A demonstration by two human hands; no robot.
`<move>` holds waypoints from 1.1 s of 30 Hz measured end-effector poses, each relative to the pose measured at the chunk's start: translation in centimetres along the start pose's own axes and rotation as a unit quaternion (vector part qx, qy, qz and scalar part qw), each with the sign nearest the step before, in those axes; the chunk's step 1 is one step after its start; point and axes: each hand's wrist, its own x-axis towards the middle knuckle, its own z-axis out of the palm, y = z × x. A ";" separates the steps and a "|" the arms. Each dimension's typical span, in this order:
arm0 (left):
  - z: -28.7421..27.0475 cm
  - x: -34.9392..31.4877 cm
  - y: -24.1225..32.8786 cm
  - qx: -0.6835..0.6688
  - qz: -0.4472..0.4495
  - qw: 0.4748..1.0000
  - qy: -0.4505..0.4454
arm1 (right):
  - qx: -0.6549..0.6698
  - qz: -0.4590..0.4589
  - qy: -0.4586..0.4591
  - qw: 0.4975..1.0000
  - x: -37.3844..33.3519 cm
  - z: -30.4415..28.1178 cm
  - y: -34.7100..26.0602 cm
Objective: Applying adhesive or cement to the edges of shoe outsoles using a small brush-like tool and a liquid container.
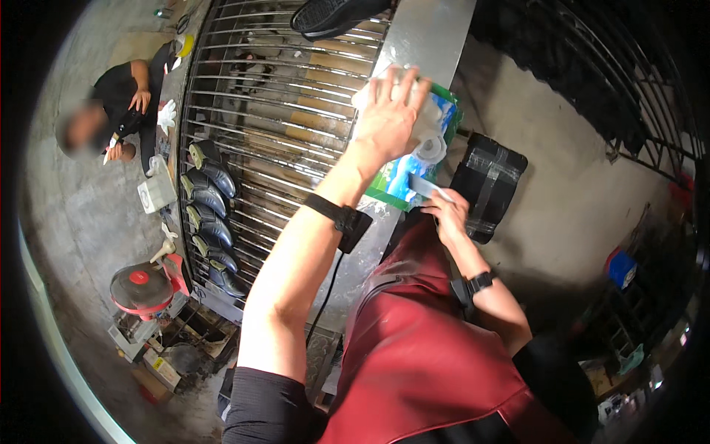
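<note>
My left hand (pixel 392 111) lies palm down, fingers stretched and a little apart, over the upper part of a green, blue and white printed sheet or flat pack (pixel 403 174). A bit of something white shows beside that hand; what lies beneath the palm is hidden. Close to its heel, on the printed surface, is a translucent plastic piece with a round ring (pixel 430 147). In my right hand (pixel 450 212), the fingers are closed around a flat, pale spatula-like strip (pixel 425 186). The strip's far end meets the printed surface near its lower edge.
A metal-bar rack (pixel 296 111) spans the left, with dark shoes (pixel 211 189) along its far side and a black shoe (pixel 336 16) at the top. A taped black box (pixel 488 185) stands right. Another person (pixel 118 111) works far left, near a red-and-grey round device (pixel 142 285).
</note>
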 end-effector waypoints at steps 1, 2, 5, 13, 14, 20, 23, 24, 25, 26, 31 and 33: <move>-0.4 0.5 0.1 -0.001 0.005 1.000 -0.002 | 0.021 0.073 -0.058 0.995 0.5 1.2 0.0; -0.6 0.8 0.1 0.046 0.073 0.994 -0.060 | 0.042 0.147 -0.079 0.985 1.2 2.5 0.5; 2.2 1.3 -0.9 0.171 0.179 0.965 -0.081 | 0.052 0.209 -0.131 0.968 3.9 6.0 2.5; 2.6 2.5 -1.3 0.209 0.274 0.935 -0.084 | -0.605 -0.195 -0.115 0.764 1.8 6.8 7.3; 2.3 2.9 -1.0 0.230 0.291 0.922 -0.105 | -0.634 -0.265 -0.154 0.710 1.2 6.3 7.7; 2.2 3.5 -0.5 0.302 0.325 0.887 -0.128 | -0.675 -0.343 -0.178 0.629 1.5 6.2 6.1; 1.8 3.5 -0.5 0.295 0.332 0.887 -0.125 | -0.661 -0.281 -0.193 0.668 1.8 7.2 4.2; 1.6 3.6 -0.3 0.299 0.333 0.884 -0.133 | -0.670 -0.386 -0.157 0.615 2.2 7.3 4.9; 1.5 3.6 -0.4 0.300 0.334 0.884 -0.130 | -0.668 -0.486 -0.119 0.550 2.5 7.5 5.1; 1.4 3.7 -0.4 0.303 0.336 0.881 -0.141 | -0.669 -0.487 -0.116 0.550 2.4 7.5 5.4; -0.4 4.1 -0.7 0.311 0.335 0.872 -0.177 | -0.672 -0.395 -0.172 0.602 2.3 7.6 5.6; -1.2 4.4 -1.0 0.292 0.308 0.882 -0.206 | -0.673 -0.381 -0.186 0.607 1.7 7.3 5.3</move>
